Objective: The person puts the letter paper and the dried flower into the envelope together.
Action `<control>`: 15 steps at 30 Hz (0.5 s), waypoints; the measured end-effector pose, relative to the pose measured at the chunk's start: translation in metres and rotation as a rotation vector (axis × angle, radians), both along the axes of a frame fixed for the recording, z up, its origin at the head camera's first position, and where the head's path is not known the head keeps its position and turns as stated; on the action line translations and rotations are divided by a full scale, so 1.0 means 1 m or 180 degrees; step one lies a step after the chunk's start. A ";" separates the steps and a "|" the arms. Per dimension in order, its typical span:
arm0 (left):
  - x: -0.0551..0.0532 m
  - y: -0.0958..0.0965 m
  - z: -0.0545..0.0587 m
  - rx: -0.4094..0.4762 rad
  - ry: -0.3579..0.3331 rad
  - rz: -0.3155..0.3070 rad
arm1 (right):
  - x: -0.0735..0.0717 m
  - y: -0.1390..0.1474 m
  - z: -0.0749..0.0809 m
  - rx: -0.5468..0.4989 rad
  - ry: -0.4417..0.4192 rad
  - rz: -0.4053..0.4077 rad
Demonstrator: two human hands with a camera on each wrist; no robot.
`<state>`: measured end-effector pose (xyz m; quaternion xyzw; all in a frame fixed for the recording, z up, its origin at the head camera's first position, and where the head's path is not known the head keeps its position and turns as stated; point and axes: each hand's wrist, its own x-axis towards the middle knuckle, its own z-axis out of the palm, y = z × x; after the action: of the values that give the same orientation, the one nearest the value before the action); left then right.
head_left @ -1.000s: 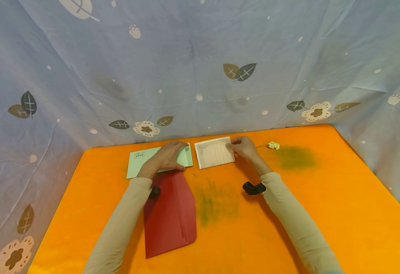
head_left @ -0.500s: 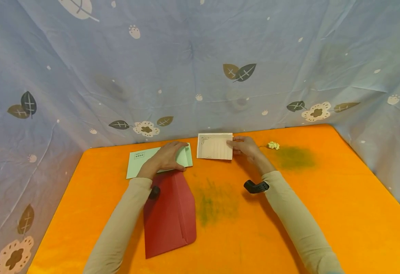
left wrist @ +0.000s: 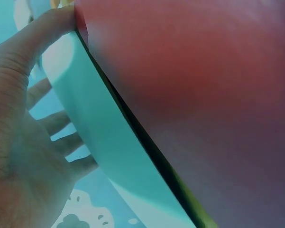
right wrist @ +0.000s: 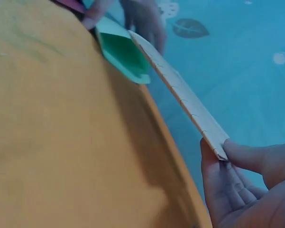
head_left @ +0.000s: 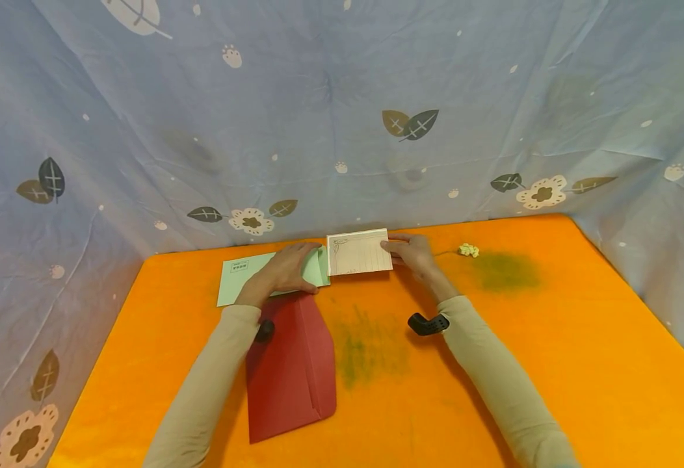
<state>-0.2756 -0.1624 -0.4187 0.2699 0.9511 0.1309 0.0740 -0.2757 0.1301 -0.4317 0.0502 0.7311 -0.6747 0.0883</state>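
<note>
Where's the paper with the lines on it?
In the head view, the lined paper is near the middle, pinched by the right hand, its left end beside the open end of the green envelope.

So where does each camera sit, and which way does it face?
Head: worn on the head, looking forward and down at the orange tabletop; left hand, right hand and sleeved forearms show.
Left wrist: worn there, looking at the green envelope and red envelope; the left hand shows.
Right wrist: worn there, looking along the lined paper toward the green envelope; the right hand and part of the left show.
Head and right wrist share the lined paper.
</note>
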 end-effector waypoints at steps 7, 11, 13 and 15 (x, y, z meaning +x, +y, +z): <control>0.001 0.000 -0.002 -0.0048 -0.0009 0.0047 | 0.003 -0.014 -0.015 -0.0053 -0.0092 -0.0031; 0.002 0.001 -0.002 -0.0040 0.0001 0.0034 | 0.005 -0.014 -0.017 -0.0020 -0.0096 -0.0072; 0.002 0.001 -0.001 -0.0029 0.0015 0.0024 | 0.005 -0.016 -0.018 0.0070 -0.0030 -0.0045; 0.003 0.000 0.000 -0.0021 0.0027 0.0013 | 0.005 -0.020 -0.018 0.0182 0.0069 -0.0020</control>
<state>-0.2728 -0.1621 -0.4191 0.2683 0.9524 0.1268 0.0705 -0.2709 0.1102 -0.4498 0.0478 0.7508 -0.6543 0.0767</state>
